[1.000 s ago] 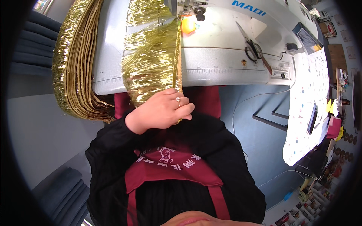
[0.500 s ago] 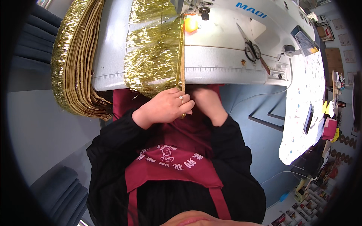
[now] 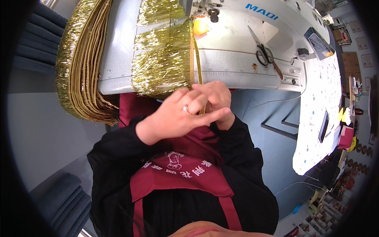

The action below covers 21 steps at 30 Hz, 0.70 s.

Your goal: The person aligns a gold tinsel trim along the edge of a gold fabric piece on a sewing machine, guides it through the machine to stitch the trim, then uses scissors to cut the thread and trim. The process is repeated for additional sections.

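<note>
A strip of gold tinsel fringe [image 3: 162, 55] lies flat from the white sewing machine [image 3: 213, 15] toward me, with a narrow gold band [image 3: 197, 59] along its right side. At the bed's front edge my right hand [image 3: 217, 98] has its fingers closed on that band, partly hidden by my left hand [image 3: 185, 114]. My left hand, wearing a ring, crosses in front with middle fingers curled by the band and one digit stretched rightward; what it grips, if anything, is hidden. An orange piece [image 3: 200, 27] sits beside the needle area.
Folded gold fringe [image 3: 85, 63] is piled at left. Scissors [image 3: 263, 53] and a brown-handled tool [image 3: 276, 69] lie on the machine bed. At right are a spotted white board [image 3: 316, 98] with a dark flat object [image 3: 323, 126], a pink item [image 3: 345, 138] and a black metal frame [image 3: 276, 130].
My right hand has come up from below onto the band. My left hand has shifted right and stretched one digit out. The band's lower end has swung right, away from the tinsel.
</note>
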Each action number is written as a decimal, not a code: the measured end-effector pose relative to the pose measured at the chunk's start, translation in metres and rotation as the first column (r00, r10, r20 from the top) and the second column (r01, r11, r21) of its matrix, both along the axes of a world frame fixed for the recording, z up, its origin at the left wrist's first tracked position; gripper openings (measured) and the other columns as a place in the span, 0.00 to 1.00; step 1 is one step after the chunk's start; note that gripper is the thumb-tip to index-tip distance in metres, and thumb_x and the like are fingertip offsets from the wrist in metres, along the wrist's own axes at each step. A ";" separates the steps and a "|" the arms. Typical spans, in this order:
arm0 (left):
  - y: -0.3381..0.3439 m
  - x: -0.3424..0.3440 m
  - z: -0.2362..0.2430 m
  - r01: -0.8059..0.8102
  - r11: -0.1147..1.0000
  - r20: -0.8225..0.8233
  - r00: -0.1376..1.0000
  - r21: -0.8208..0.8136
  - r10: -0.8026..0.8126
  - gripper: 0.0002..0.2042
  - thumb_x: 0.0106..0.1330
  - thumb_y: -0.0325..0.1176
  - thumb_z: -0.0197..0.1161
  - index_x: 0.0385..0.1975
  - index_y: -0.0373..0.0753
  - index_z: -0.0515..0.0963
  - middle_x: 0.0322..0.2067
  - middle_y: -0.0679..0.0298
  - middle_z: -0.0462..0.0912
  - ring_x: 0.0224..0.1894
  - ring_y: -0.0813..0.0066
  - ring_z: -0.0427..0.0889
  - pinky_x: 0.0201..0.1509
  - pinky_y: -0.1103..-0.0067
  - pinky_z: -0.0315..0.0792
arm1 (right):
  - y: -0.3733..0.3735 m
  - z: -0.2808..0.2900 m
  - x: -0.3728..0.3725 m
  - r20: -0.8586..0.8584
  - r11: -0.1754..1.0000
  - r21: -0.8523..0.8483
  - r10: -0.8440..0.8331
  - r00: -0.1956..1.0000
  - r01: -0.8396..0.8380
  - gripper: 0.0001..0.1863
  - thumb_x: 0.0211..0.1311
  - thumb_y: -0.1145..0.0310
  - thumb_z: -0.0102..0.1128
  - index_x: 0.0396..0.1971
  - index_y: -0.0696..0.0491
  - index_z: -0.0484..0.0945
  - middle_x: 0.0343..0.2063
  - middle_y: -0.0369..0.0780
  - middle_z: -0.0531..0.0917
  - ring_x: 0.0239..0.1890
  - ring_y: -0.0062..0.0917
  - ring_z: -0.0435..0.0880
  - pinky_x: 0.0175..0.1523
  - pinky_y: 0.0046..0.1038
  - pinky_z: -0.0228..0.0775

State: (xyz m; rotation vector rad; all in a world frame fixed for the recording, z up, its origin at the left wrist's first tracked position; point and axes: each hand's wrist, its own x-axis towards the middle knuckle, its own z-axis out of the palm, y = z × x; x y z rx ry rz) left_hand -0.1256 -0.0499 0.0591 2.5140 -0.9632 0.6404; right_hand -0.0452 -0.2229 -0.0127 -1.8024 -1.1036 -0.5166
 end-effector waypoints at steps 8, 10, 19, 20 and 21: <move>0.091 0.113 0.011 -0.242 0.862 -0.236 0.897 0.445 0.374 0.35 0.62 0.19 0.54 0.74 0.36 0.62 0.74 0.56 0.65 0.75 0.55 0.66 0.74 0.64 0.66 | 0.014 -0.005 -0.006 -0.258 0.936 0.328 -0.043 0.965 0.130 0.20 0.84 0.57 0.46 0.49 0.59 0.79 0.42 0.47 0.91 0.45 0.36 0.91 0.55 0.36 0.80; 0.099 0.132 -0.001 -0.133 0.844 -0.295 0.899 0.520 0.323 0.42 0.59 0.18 0.53 0.79 0.40 0.56 0.80 0.61 0.56 0.80 0.63 0.58 0.80 0.65 0.58 | 0.014 -0.012 0.001 -0.101 0.982 0.186 -0.004 0.995 0.022 0.11 0.74 0.68 0.56 0.49 0.55 0.80 0.44 0.44 0.91 0.48 0.37 0.91 0.56 0.38 0.81; 0.148 0.128 -0.011 0.008 0.820 -0.220 0.965 0.573 0.144 0.41 0.62 0.17 0.51 0.80 0.46 0.55 0.80 0.68 0.56 0.80 0.70 0.60 0.82 0.67 0.55 | -0.002 -0.030 0.007 0.087 0.993 -0.117 0.029 0.996 -0.019 0.20 0.60 0.69 0.71 0.53 0.48 0.81 0.49 0.38 0.90 0.53 0.32 0.89 0.60 0.37 0.78; 0.158 0.124 -0.010 -0.054 0.765 -0.197 0.952 0.642 0.233 0.40 0.64 0.17 0.49 0.80 0.48 0.55 0.80 0.71 0.56 0.80 0.72 0.60 0.82 0.68 0.56 | -0.004 -0.030 0.008 0.099 0.993 -0.116 0.042 0.994 -0.030 0.20 0.59 0.69 0.71 0.53 0.48 0.81 0.49 0.38 0.90 0.54 0.32 0.89 0.60 0.37 0.78; 0.169 0.118 -0.006 -0.088 0.732 -0.204 0.932 0.675 0.299 0.39 0.65 0.18 0.49 0.80 0.47 0.56 0.80 0.70 0.57 0.80 0.72 0.60 0.82 0.68 0.56 | -0.005 -0.029 0.009 0.102 0.993 -0.116 0.050 0.994 -0.038 0.21 0.59 0.69 0.71 0.53 0.48 0.81 0.49 0.38 0.90 0.54 0.32 0.89 0.60 0.37 0.78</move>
